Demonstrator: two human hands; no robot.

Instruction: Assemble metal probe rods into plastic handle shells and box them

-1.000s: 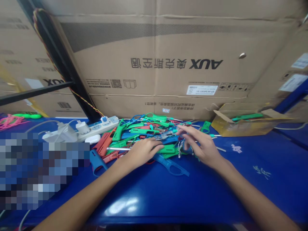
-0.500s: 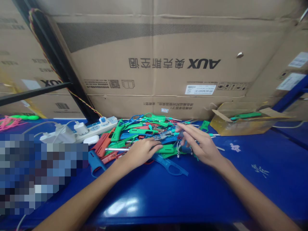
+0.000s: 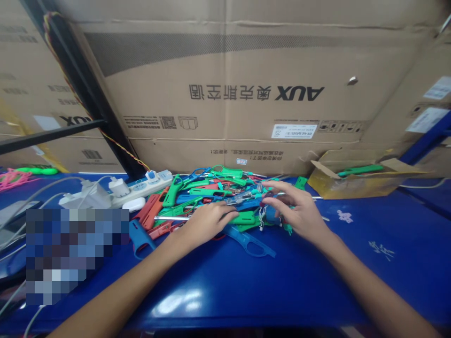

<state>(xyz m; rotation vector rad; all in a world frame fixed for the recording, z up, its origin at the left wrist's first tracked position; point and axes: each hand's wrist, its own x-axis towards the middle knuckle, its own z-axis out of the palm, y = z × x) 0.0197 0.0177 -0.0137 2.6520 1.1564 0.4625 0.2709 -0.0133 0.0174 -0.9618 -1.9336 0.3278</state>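
Note:
A heap of green, red and blue plastic lighter-like parts with metal rods lies on the blue table [image 3: 225, 286]. My left hand [image 3: 209, 218] rests at the heap's front with its fingers curled, beside a green casing [image 3: 245, 218]; what its fingers hold, if anything, is hidden. Below that casing lies a translucent blue piece [image 3: 250, 244]. At the heap's right side hovers my right hand [image 3: 298, 206], thumb and fingers apart. Small dark and white-stringed pieces [image 3: 261, 218] show near its thumb.
An open cardboard box [image 3: 355, 185] with green parts stands at the right rear. A white power strip [image 3: 141, 188] with plugs lies at the left rear. Large cartons [image 3: 225, 56] wall the back, and a pixelated area covers the left.
The thumb and fingers of my right hand have spread apart, and the hand has shifted slightly right. My left hand has hardly moved.

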